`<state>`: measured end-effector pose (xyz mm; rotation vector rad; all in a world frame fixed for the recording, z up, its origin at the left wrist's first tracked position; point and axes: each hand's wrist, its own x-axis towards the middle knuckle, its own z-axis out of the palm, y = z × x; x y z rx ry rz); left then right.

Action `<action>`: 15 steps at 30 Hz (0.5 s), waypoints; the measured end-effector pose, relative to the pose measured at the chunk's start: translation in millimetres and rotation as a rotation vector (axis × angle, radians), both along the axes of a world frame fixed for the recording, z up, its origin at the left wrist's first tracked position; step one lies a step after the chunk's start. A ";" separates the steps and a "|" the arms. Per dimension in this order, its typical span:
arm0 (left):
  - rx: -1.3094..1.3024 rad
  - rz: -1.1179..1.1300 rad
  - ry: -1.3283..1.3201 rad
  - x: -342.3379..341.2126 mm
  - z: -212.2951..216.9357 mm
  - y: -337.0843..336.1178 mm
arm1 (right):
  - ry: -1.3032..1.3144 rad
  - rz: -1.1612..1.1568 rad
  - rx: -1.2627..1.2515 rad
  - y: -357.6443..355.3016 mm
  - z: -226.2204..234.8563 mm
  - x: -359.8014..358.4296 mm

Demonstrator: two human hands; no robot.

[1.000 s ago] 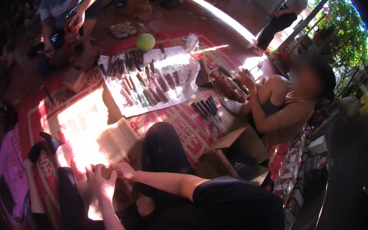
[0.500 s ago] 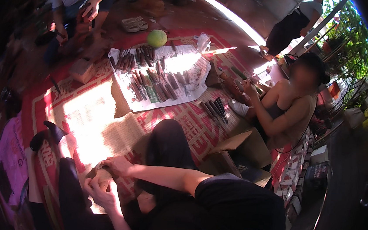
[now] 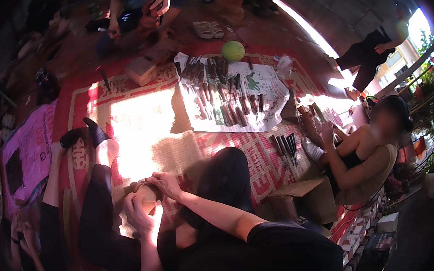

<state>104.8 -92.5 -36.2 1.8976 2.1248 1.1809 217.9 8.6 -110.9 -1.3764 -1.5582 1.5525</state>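
Low in front of me, between my bent legs, both hands hold a rounded tan-brown piece (image 3: 147, 195) that looks like wood. My left hand (image 3: 140, 214) wraps its near left side, thumb apart from the fingers. From the far right side, my right hand (image 3: 167, 184) closes over its upper end. The fingers hide much of its shape, and I cannot make out a tool in either hand. My bent knee (image 3: 230, 167) rises to the right of the hands.
Several wooden-handled carving tools (image 3: 237, 109) lie on a white sheet (image 3: 259, 129) over a red and tan mat (image 3: 211, 140). Dark-handled tools (image 3: 288, 146) rest beside an open cardboard box (image 3: 299, 194). A green round fruit (image 3: 232, 50) sits beyond. Another person (image 3: 359, 158) sits at right.
The whole view has swung, so the scene sits farther right in the picture. Both hands stay on the tan-brown piece, with the right hand's fingers slightly shifted over its top.
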 end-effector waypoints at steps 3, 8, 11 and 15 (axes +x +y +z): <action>-0.050 0.021 -0.015 2.7 1.5 -0.5 | -0.125 -0.036 0.063 0.6 -2.4 -2.9; -0.065 0.033 -0.038 4.4 3.8 -0.5 | -0.156 -0.101 0.248 -1.3 -20.5 -5.3; -0.056 0.023 -0.023 3.9 1.3 -0.8 | -0.185 -0.135 0.318 -2.3 -35.1 -6.5; -0.072 0.029 -0.027 2.4 2.6 -1.6 | -0.166 -0.121 0.242 -3.8 -27.4 -8.3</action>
